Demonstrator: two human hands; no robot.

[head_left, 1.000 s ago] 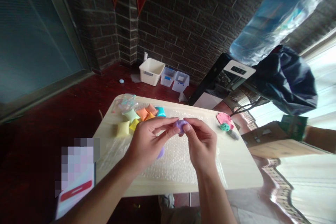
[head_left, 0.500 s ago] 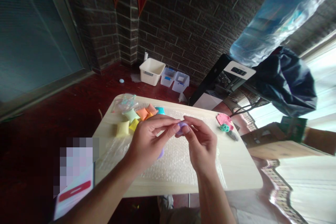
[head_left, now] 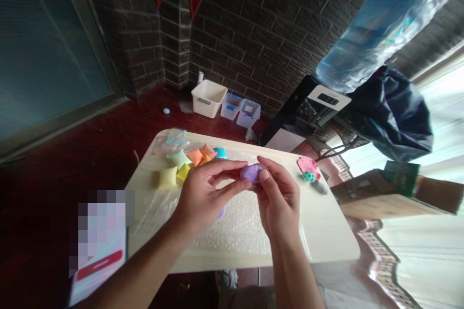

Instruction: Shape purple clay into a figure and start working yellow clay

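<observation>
A small purple clay lump [head_left: 251,172] is pinched between the fingertips of both my hands above a sheet of bubble wrap [head_left: 239,224] on a light wooden table [head_left: 326,231]. My left hand [head_left: 205,195] grips it from the left, and my right hand [head_left: 279,198] from the right. More purple clay [head_left: 222,212] peeks out under my left palm. Several small pillow-shaped packets [head_left: 181,166] in yellow, green, orange and blue lie at the table's far left.
A pink clay piece with a teal ring [head_left: 309,169] lies at the table's far right. White and clear bins [head_left: 224,104] stand by the brick wall. A water dispenser [head_left: 322,101] and a dark bag [head_left: 395,111] are to the right. A red-marked card [head_left: 97,260] is at lower left.
The purple lump has been turned and shows more between my fingers; my right thumb now presses on its right side. Both hands stay over the bubble wrap.
</observation>
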